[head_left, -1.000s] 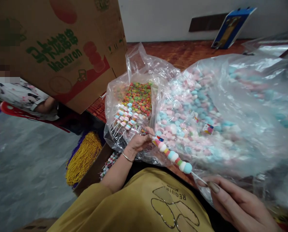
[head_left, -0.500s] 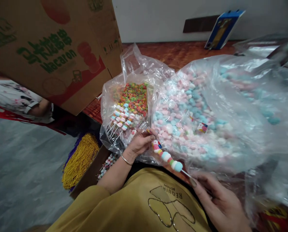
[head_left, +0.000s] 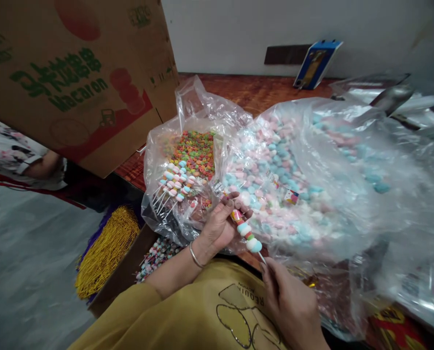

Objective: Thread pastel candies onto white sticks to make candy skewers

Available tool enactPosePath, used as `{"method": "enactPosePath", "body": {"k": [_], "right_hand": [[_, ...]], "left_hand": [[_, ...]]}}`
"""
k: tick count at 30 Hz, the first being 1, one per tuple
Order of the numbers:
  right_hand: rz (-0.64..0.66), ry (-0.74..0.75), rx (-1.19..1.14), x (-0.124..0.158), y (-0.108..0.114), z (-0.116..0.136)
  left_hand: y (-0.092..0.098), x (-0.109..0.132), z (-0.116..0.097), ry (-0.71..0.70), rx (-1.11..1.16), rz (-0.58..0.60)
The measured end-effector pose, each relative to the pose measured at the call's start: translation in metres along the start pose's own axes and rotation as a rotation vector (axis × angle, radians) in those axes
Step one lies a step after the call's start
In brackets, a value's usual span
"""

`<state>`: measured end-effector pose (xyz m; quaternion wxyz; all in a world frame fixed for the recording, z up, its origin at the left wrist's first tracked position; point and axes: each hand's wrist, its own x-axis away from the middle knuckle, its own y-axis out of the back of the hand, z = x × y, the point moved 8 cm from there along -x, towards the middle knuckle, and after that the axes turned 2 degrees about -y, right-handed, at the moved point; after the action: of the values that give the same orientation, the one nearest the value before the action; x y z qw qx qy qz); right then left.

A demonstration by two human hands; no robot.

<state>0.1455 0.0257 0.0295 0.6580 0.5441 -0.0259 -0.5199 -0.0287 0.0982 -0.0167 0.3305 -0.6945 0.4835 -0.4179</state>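
Observation:
A candy skewer (head_left: 246, 234) with pastel marshmallow beads on a thin white stick lies across both my hands. My left hand (head_left: 222, 222), with a bangle on the wrist, is closed round its upper end, against the plastic bags. My right hand (head_left: 287, 304) pinches the bare stick at its lower end. Just above my left hand, a clear bag (head_left: 173, 146) holds small coloured ring candies (head_left: 195, 150) and several finished skewers (head_left: 175, 181). To the right, a large clear bag (head_left: 348, 160) is full of pink, blue and white marshmallow candies.
A big cardboard box (head_left: 74, 78) printed "Macaron" leans at upper left. Another person's sleeve and arm (head_left: 23, 158) show beneath it. A bundle of yellow cords (head_left: 105, 250) and an open carton with more skewers (head_left: 154, 255) sit below the red-brown table (head_left: 253, 90). A blue package (head_left: 317, 63) leans on the wall.
My right hand has slid up the stick toward my left hand, and the skewer has moved in closer to my body. The view has shifted a little.

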Motion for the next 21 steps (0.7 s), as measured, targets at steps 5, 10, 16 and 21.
{"method": "enactPosePath", "body": {"k": [5, 10, 16, 21], "right_hand": [[0.059, -0.337, -0.349, 0.004, -0.011, -0.026], [0.355, -1.101, -1.207, 0.034, -0.063, -0.031], [0.097, -0.59, -0.645, 0.008, -0.035, -0.033], [-0.153, 0.107, 0.08, -0.005, -0.011, 0.005]], "left_hand": [[-0.004, -0.002, 0.004, -0.002, 0.022, 0.035], [-0.006, -0.005, 0.007, 0.012, 0.031, 0.056], [-0.007, -0.004, 0.016, 0.071, 0.031, -0.028], [-0.009, 0.0, 0.022, 0.069, -0.01, -0.152]]}}
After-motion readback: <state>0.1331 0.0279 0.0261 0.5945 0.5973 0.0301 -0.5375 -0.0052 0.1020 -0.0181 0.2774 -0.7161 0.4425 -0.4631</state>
